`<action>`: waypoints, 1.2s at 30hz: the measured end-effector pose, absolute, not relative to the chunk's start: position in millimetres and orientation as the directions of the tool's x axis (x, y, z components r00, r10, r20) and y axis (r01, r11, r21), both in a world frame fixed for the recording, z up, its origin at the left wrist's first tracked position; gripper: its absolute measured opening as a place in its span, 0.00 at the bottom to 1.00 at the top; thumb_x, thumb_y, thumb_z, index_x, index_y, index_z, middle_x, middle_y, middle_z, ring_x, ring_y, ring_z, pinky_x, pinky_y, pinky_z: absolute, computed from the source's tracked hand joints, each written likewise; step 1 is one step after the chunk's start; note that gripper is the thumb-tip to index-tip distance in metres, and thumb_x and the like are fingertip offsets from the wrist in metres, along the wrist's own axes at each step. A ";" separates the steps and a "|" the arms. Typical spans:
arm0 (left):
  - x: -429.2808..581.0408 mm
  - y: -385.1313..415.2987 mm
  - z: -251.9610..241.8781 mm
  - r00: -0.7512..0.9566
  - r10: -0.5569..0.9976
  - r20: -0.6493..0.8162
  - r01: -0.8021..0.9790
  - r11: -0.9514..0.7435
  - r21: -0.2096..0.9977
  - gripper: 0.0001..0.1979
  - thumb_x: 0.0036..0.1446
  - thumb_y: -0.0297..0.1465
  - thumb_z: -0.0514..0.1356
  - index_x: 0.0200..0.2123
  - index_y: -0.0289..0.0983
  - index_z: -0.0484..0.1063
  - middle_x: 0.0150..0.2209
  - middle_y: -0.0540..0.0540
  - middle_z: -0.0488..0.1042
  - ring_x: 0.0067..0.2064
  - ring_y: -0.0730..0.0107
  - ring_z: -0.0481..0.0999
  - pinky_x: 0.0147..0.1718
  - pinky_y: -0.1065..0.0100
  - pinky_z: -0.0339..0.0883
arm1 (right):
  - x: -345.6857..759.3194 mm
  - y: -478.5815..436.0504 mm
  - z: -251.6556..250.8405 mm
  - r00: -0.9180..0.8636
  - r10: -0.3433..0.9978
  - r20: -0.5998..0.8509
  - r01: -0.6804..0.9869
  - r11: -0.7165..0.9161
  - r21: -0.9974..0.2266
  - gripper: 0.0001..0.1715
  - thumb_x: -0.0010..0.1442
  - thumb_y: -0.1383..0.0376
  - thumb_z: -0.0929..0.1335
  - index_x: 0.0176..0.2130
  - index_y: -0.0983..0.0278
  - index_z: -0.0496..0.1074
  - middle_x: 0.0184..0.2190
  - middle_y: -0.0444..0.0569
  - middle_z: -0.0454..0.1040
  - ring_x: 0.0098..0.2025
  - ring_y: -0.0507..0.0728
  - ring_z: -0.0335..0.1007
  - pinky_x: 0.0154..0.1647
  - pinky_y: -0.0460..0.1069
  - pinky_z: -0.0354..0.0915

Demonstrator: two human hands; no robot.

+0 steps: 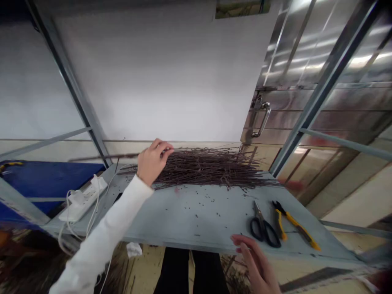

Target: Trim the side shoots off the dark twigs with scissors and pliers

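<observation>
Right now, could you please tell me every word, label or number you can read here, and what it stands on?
None can be read.
The white power strip, scissors and yellow-handled pliers show no legible marks; the wall picture is too blurred.

A pale grey table [190,220] is speckled with small dark crumbs. At 4 o'clock on it lie black-handled scissors [262,228], and just beside them, at 3 o'clock, yellow-handled pliers [290,224]. At 9 o'clock, on the table's end, sits a white power strip [82,200] with white cables [92,220] trailing off the edge. Further out at 9 o'clock is a blue surface [45,175]. A white wall [159,73] stands at 12 o'clock, a steel door [306,61] with a handle [261,116] at 2 o'clock. Crumpled white paper [134,249] lies on the floor at 7 o'clock.
</observation>
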State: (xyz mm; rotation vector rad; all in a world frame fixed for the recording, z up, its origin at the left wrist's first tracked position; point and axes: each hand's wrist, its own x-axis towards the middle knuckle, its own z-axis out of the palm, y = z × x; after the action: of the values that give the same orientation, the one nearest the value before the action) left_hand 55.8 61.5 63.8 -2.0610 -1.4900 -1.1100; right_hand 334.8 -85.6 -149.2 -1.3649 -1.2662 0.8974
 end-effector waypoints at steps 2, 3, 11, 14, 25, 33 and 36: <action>65.0 13.3 45.0 0.045 0.627 0.777 0.920 -0.329 0.212 0.10 0.61 0.36 0.56 0.33 0.40 0.75 0.34 0.50 0.76 0.26 0.72 0.72 0.23 0.72 0.59 | 305.4 -77.7 -128.0 0.108 0.988 0.109 -0.014 0.111 -0.994 0.25 0.60 0.47 0.61 0.46 0.60 0.72 0.46 0.54 0.75 0.45 0.62 0.72 0.43 0.53 0.70; 69.5 -9.1 33.4 -0.002 0.639 0.770 0.918 -0.304 0.255 0.08 0.60 0.35 0.57 0.33 0.40 0.75 0.33 0.50 0.76 0.27 0.72 0.73 0.24 0.72 0.60 | 290.6 -74.0 -120.2 0.071 0.993 0.089 -0.127 0.098 -0.987 0.26 0.61 0.47 0.60 0.50 0.59 0.70 0.49 0.54 0.74 0.48 0.62 0.71 0.45 0.54 0.69; 123.7 -115.8 -56.8 -0.184 0.795 0.578 0.792 -0.228 0.566 0.08 0.61 0.33 0.55 0.35 0.42 0.74 0.32 0.49 0.77 0.28 0.69 0.78 0.27 0.72 0.68 | 224.4 -61.8 -91.4 0.054 0.988 -0.141 -0.571 -0.085 -0.816 0.36 0.46 0.39 0.68 0.44 0.61 0.69 0.40 0.55 0.79 0.38 0.61 0.76 0.36 0.54 0.72; 143.3 -131.3 -85.6 -0.137 0.845 0.517 0.750 -0.253 0.612 0.08 0.61 0.30 0.54 0.37 0.41 0.74 0.34 0.46 0.77 0.35 0.64 0.79 0.33 0.68 0.71 | 217.0 -72.9 -85.8 0.139 0.949 -0.283 -0.622 -0.139 -0.771 0.28 0.48 0.45 0.70 0.40 0.62 0.67 0.31 0.48 0.80 0.28 0.56 0.75 0.28 0.49 0.71; 87.9 -164.7 -135.3 -0.022 0.999 0.045 0.422 -0.032 0.906 0.13 0.55 0.37 0.60 0.42 0.38 0.71 0.38 0.42 0.76 0.37 0.59 0.78 0.36 0.61 0.73 | 216.4 -86.9 -77.9 0.193 0.949 -0.251 -0.635 -0.074 -0.769 0.23 0.50 0.50 0.70 0.39 0.62 0.65 0.28 0.46 0.79 0.19 0.53 0.72 0.20 0.47 0.68; 61.3 -176.3 -159.3 -0.297 0.922 0.247 0.457 -0.090 0.885 0.23 0.53 0.44 0.59 0.49 0.39 0.67 0.52 0.37 0.68 0.43 0.57 0.76 0.39 0.58 0.73 | 196.7 -95.4 -72.6 0.173 0.972 -0.160 -0.572 -0.033 -0.819 0.23 0.53 0.47 0.67 0.40 0.60 0.67 0.35 0.50 0.79 0.24 0.57 0.74 0.26 0.52 0.71; 52.7 -181.7 -161.4 -0.319 0.914 0.252 0.486 -0.071 0.871 0.21 0.56 0.48 0.54 0.46 0.41 0.71 0.48 0.41 0.72 0.37 0.61 0.78 0.36 0.62 0.74 | 194.4 -95.1 -74.0 0.151 0.985 -0.085 -0.412 -0.016 -0.911 0.26 0.57 0.44 0.63 0.44 0.60 0.69 0.43 0.53 0.77 0.33 0.60 0.76 0.35 0.55 0.72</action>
State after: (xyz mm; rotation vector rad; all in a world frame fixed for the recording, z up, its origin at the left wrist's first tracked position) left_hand 52.7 -181.7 -161.4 -1.9865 -2.3695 -1.8044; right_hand 194.4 -95.1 -74.0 -1.0041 -0.7539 1.2947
